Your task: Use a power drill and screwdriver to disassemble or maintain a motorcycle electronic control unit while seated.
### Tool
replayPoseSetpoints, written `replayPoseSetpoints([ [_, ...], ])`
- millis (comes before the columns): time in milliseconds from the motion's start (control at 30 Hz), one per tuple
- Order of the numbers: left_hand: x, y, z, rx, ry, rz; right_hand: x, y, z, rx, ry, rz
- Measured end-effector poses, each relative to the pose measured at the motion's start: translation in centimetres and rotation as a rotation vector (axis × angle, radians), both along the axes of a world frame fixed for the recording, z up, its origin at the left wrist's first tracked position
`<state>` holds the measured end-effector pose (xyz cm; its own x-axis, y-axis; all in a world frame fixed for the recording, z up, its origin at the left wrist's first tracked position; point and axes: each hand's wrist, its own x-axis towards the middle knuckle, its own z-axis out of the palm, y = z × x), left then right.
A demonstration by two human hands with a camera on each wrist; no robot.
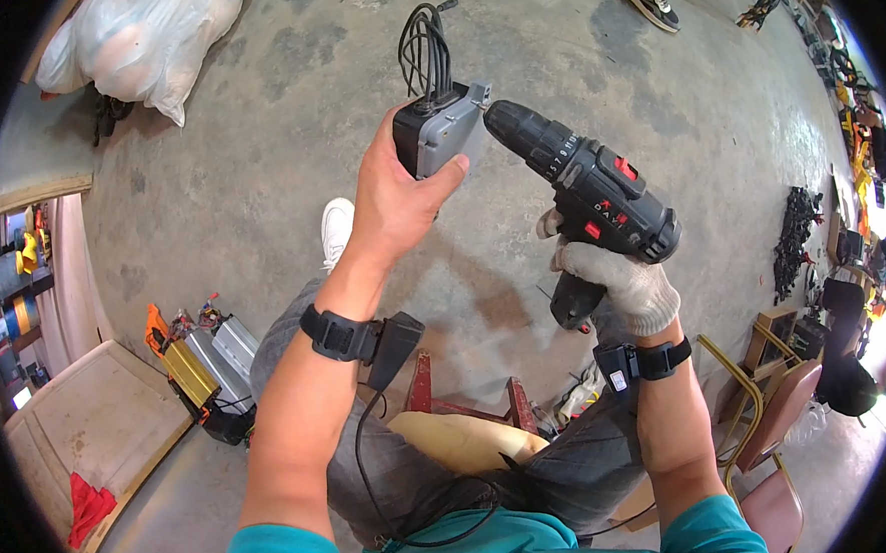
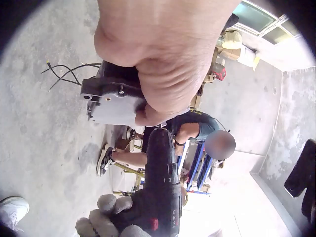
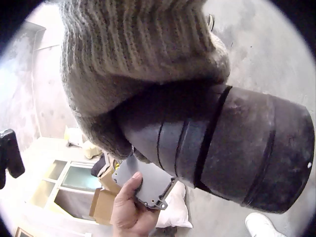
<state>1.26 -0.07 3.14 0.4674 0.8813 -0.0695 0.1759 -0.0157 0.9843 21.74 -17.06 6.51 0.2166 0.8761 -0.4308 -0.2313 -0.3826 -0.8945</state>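
My bare left hand grips a flat grey-and-black box, thumb across its grey face. Thin black cables stand in a coil from the box's far end. A knitted, light-coloured glove covers my right hand, which holds a black cordless drill by its handle. The drill's chuck points at the box's corner, its tip right at a small lug there. In the left wrist view, screws and holes show along the edge of the box. The drill body fills much of the right wrist view.
A red metal frame and a yellowish rounded piece sit between the knees. Left lie gold and silver boxes beside a wooden board. White sacks are at far left, chairs at right. Another person sits opposite.
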Motion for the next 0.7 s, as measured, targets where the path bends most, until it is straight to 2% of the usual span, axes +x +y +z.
replayPoseSetpoints([
  [67,0.0,-0.1,0.2,-0.003,0.022,-0.001,-0.2,0.3,0.5,-0.066,0.134,-0.057],
  [200,0.0,-0.1,0.1,0.008,0.008,0.000,-0.1,0.4,0.7,-0.088,0.221,-0.081],
  [267,0.1,-0.2,0.2,-0.005,-0.007,0.006,0.1,0.0,0.2,-0.043,0.006,0.007],
  [367,0.0,-0.3,0.1,-0.002,-0.009,0.003,0.5,-0.4,-1.0,0.064,-0.140,0.083],
  [700,-0.1,-0.2,-0.1,-0.015,0.001,-0.005,0.4,-0.5,-0.8,0.047,-0.117,0.066],
])
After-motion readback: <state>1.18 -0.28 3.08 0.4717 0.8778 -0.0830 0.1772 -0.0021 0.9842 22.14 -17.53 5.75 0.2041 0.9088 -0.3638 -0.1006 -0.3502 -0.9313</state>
